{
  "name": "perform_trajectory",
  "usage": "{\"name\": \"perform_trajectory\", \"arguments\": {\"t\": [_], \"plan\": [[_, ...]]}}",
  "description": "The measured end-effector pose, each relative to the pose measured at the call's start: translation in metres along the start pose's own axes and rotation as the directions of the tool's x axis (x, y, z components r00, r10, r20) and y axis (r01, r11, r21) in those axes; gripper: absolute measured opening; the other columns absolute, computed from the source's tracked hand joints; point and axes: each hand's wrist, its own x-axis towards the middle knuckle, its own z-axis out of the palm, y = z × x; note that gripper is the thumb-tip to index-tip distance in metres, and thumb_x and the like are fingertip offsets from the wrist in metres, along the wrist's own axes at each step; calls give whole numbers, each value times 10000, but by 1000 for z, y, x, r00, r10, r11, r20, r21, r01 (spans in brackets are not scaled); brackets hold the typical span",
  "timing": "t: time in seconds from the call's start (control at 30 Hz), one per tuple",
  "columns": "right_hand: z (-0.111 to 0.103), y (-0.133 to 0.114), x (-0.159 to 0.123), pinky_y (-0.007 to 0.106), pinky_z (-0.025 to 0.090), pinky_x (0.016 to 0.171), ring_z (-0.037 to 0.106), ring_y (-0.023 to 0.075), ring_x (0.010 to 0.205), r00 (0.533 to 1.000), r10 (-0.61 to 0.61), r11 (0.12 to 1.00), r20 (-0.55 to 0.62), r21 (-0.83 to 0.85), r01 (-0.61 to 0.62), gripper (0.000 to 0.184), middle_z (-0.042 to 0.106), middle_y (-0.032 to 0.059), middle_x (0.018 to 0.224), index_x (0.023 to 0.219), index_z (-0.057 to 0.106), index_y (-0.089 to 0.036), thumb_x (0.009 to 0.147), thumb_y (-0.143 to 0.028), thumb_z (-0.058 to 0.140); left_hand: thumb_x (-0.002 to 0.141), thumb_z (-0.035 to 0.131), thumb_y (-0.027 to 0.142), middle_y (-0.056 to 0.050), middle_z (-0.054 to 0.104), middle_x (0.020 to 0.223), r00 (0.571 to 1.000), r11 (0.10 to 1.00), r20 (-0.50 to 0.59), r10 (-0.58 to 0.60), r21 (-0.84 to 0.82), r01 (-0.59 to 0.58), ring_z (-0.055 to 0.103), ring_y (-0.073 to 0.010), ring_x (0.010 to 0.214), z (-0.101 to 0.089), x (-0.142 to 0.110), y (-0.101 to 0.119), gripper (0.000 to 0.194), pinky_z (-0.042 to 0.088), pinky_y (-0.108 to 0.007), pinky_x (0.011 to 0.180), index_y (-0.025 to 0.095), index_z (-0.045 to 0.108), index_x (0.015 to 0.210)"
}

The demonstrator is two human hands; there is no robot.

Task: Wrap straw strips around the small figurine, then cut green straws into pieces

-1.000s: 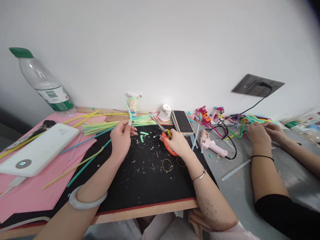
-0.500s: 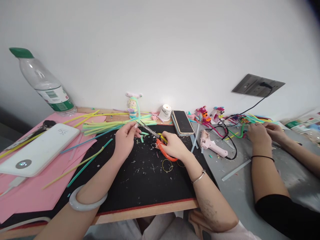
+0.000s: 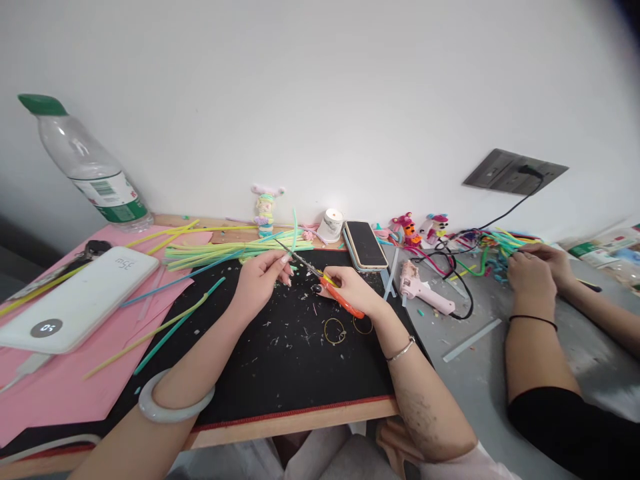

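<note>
My left hand (image 3: 261,283) pinches a thin teal straw piece (image 3: 295,233) that sticks up and to the right over the black mat (image 3: 280,373). My right hand (image 3: 353,291) grips orange-handled scissors (image 3: 336,297); their blades point left toward the straw, close to my left fingertips. A bundle of green and yellow straws (image 3: 225,250) lies just behind both hands. Small cut bits are scattered on the mat.
A white power bank (image 3: 75,297) lies on pink paper (image 3: 60,380) at left, a plastic bottle (image 3: 90,167) behind it. A phone (image 3: 365,245), tape roll (image 3: 331,225), small figures and a pink glue gun (image 3: 425,290) sit right. Another person's hands (image 3: 533,270) handle coloured straws at far right.
My left hand shifted right and lowered, tilting the teal straw from left to right. The scissors moved left, blades now at the straw. The other person's hands shifted slightly right.
</note>
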Motion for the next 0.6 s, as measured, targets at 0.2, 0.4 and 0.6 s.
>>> {"name": "perform_trajectory", "arguments": {"t": [0.2,0.4,0.6], "plan": [[-4,-1,0,200,229,513,250,79,576,999,6,998,52,58,-9,331,278,-62,615,597,353,-180,718,-396,573,789,579,342,2,582,634,999,996,20,-48,-79,50,542,-105,486,0,1,-3,192,452,-242,529,162,606,728],[-7,-4,-4,208,230,495,262,74,553,995,41,997,95,66,-47,256,284,-57,592,575,351,-179,719,-305,521,761,620,363,-5,597,623,990,978,81,-117,-165,129,538,-104,480,0,0,-2,212,441,-245,518,153,615,734],[-11,-4,-8,212,192,458,247,71,522,993,61,998,97,24,-64,183,287,-56,548,527,363,-175,666,-220,472,729,646,379,-13,610,615,977,965,118,-177,-175,196,552,-112,479,0,-2,3,229,461,-254,522,155,620,691]]}}
